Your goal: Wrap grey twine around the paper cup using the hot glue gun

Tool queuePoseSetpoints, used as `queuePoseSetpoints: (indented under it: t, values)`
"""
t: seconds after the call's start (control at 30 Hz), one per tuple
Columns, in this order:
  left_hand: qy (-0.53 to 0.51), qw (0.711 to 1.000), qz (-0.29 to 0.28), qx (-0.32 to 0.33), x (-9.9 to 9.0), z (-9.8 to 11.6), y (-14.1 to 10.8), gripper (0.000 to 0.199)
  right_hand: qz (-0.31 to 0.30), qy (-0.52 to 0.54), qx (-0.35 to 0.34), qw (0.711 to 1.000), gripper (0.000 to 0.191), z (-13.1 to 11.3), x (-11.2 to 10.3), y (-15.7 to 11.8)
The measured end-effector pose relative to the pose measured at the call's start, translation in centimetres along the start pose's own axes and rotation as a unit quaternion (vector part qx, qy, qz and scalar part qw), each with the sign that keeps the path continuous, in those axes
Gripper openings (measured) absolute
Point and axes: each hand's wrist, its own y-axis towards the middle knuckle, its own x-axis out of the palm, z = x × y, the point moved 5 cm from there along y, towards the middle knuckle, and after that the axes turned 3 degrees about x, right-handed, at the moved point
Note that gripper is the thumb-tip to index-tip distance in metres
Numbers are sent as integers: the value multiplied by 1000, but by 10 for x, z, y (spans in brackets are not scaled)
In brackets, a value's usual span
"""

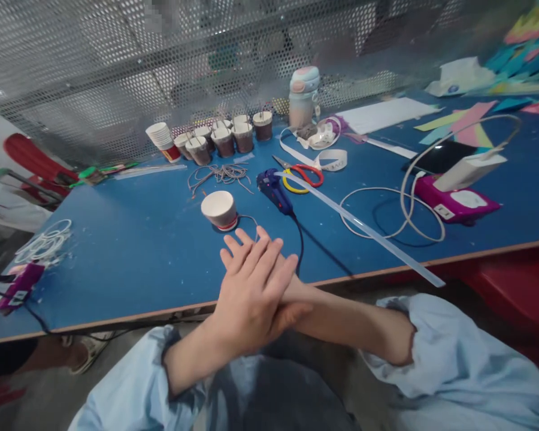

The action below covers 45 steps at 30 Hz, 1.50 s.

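Note:
My left hand (251, 293) lies across the top of my right hand (291, 287), over the table's front edge. The left fingers are stretched out, and nothing shows in them. Most of my right hand is hidden beneath; its fingertips stick out straight past the left ones. Just beyond the fingertips stands a white cup (219, 209) with a red band at its base, a thin cord beside it. A blue glue gun (275, 190) with a long clear glue stick (363, 227) lies to the right of the cup. Behind it are red and yellow scissors (303, 178).
Several cups with dark filling (222, 140), stacked paper cups (161, 140) and a cord bundle (224, 173) sit farther back. A bottle (303, 99) stands by the mesh. Purple power strips (458, 200) and cables lie at both sides of the blue table (130, 239).

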Motion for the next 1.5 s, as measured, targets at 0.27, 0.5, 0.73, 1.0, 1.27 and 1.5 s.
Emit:
queuePoseSetpoints:
  t: [0.27,0.5,0.73,1.0,1.27,1.5]
  values:
    - [46,989,102,-95,-48,-69,13,24,-266,-229,-137,926,21,22,-51,69]
    - [127,954,-99,-254,-17,-140,20,19,-295,-365,-44,882,30,50,-79,108]
    - [-135,941,8,-311,-16,-164,29,18,-245,-212,73,943,22,76,-104,117]
    - [-386,842,99,-363,-1,-168,43,22,-222,130,224,940,41,88,-47,128]
    - [-549,688,219,-421,22,-178,30,30,-237,-31,9,971,12,60,-59,106]
    - [-595,609,255,-458,31,-186,20,32,-347,-246,-316,848,22,29,-64,57]
